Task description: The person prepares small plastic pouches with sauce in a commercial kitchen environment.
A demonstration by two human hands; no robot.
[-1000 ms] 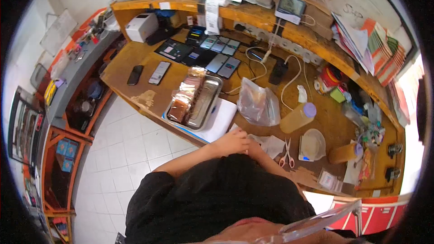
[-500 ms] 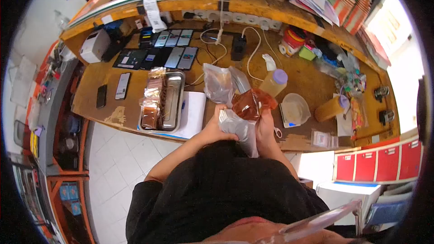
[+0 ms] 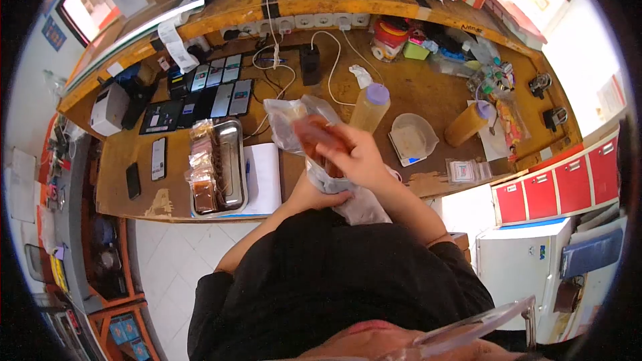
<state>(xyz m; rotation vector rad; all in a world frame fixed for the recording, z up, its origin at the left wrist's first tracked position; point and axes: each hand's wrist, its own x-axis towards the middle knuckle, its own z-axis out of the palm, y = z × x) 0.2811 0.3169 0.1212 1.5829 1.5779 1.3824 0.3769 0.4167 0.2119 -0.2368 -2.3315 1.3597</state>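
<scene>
Close to my body, my left hand (image 3: 315,194) is wrapped round a clear plastic bag (image 3: 361,206). Above that bag's mouth, my right hand (image 3: 361,162) grips a packet of reddish-brown liquid (image 3: 314,135), which is blurred at its top. Another clear bag (image 3: 277,115) lies on the table just behind the packet. A bottle with a purple cap (image 3: 369,110) stands behind my right hand. To the right sits a clear bowl on a small scale (image 3: 413,135).
A metal tray (image 3: 234,190) with several small brown packets is at the left, beside white paper (image 3: 266,184). Several phones (image 3: 224,99) lie behind it. A second bottle (image 3: 465,126) stands at the right. Cables run behind my hands.
My right hand has moved left and over the bag, bringing the reddish-brown packet above its mouth. My left hand still holds the bag. The camera view has shifted.
</scene>
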